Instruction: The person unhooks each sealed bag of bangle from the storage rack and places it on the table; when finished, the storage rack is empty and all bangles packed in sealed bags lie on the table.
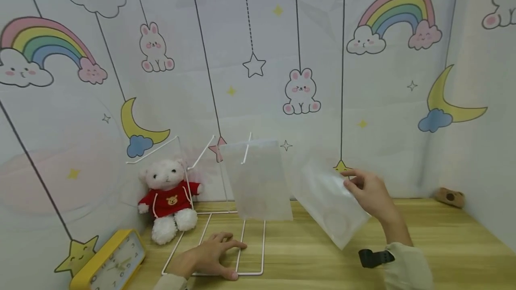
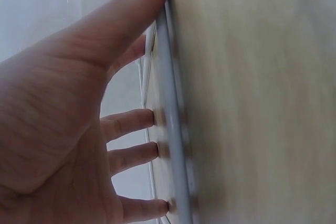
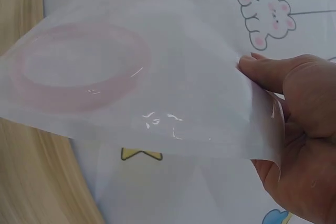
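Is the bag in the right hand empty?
Not empty: a pink ring shows through the bag, near the end away from the right hand.

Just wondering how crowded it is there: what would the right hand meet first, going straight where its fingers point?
Probably the hanging bag on the white rack: the right hand, pinching a cloudy bag, points roughly that way, though depth is hard to tell.

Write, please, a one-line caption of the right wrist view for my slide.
Right hand gripping a translucent bag by its edge, a pink ring showing through.
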Demonstrator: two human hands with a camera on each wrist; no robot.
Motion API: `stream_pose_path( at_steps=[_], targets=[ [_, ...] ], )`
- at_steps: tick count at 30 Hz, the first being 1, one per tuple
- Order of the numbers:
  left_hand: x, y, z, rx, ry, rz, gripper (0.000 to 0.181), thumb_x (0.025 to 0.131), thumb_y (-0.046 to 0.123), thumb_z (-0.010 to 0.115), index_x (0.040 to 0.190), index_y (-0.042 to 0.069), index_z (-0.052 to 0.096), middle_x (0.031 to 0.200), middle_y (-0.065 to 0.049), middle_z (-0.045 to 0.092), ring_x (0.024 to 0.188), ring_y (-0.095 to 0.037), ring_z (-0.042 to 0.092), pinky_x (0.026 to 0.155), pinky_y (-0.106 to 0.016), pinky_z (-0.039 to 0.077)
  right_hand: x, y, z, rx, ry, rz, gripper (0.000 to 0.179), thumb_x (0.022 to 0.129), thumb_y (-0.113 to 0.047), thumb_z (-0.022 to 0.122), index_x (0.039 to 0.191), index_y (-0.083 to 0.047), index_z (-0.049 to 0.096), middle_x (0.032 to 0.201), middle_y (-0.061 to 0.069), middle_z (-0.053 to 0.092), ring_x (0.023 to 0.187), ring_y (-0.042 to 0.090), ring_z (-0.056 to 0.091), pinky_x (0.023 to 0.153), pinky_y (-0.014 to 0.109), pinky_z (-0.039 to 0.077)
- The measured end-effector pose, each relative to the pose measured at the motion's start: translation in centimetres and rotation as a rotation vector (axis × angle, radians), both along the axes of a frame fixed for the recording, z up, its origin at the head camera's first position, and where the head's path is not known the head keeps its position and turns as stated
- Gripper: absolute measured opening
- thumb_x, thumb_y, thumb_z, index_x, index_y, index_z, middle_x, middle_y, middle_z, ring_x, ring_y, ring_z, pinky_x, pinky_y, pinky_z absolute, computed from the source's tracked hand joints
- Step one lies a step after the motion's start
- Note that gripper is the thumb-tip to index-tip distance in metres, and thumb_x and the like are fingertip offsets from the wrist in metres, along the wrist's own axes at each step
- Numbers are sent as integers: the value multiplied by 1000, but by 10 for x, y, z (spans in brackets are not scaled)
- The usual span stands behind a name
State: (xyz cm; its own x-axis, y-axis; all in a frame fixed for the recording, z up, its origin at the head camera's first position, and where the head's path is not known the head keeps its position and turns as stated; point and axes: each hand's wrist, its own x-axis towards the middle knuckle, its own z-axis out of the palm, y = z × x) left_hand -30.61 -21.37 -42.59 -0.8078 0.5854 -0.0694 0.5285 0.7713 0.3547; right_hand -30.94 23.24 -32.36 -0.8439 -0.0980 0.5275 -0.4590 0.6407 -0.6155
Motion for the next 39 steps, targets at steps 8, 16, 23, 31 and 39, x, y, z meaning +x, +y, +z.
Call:
stream_pose_path(
  at_steps=[8, 16, 23, 31, 39],
  targets=[
    [-1, 0, -2, -13, 3, 3, 68, 78, 65, 75, 138, 44, 53, 146, -19, 42, 132, -51, 37, 92, -74, 37, -9, -4, -14, 7, -104, 15, 24, 98, -7, 63, 121, -1, 67, 97, 13, 73, 85, 22, 67, 71, 36, 51],
    [12, 7, 14, -9, -9, 1, 67, 79, 55, 80, 138, 34, 56, 146, -22, 42, 133, -51, 37, 95, -73, 36, -19, -7, -28, -17, -131, 9, 23, 95, -2, 65, 117, 4, 68, 95, 17, 73, 83, 24, 68, 69, 36, 53],
    [10, 5, 11, -18, -7, -10, 68, 81, 59, 76, 140, 34, 55, 145, -22, 42, 131, -52, 38, 94, -73, 36, -19, -9, -33, -37, -232, 61, 30, 96, 0, 62, 125, 5, 60, 91, 17, 71, 72, 23, 66, 60, 37, 55],
    [13, 7, 14, -18, 9, 1, 67, 79, 50, 82, 138, 30, 56, 145, -20, 43, 132, -49, 38, 97, -71, 35, -18, -13, -38, 106, -332, 127, 7, 92, -4, 67, 95, 1, 72, 85, 4, 68, 74, 18, 60, 63, 34, 52],
    [13, 7, 15, -17, -2, 5, 67, 80, 51, 81, 139, 31, 56, 145, -21, 43, 133, -49, 37, 98, -71, 35, -18, -20, -45, 48, -514, 233, 9, 93, -1, 67, 98, 5, 71, 83, 8, 67, 62, 22, 66, 55, 37, 57]
  ],
)
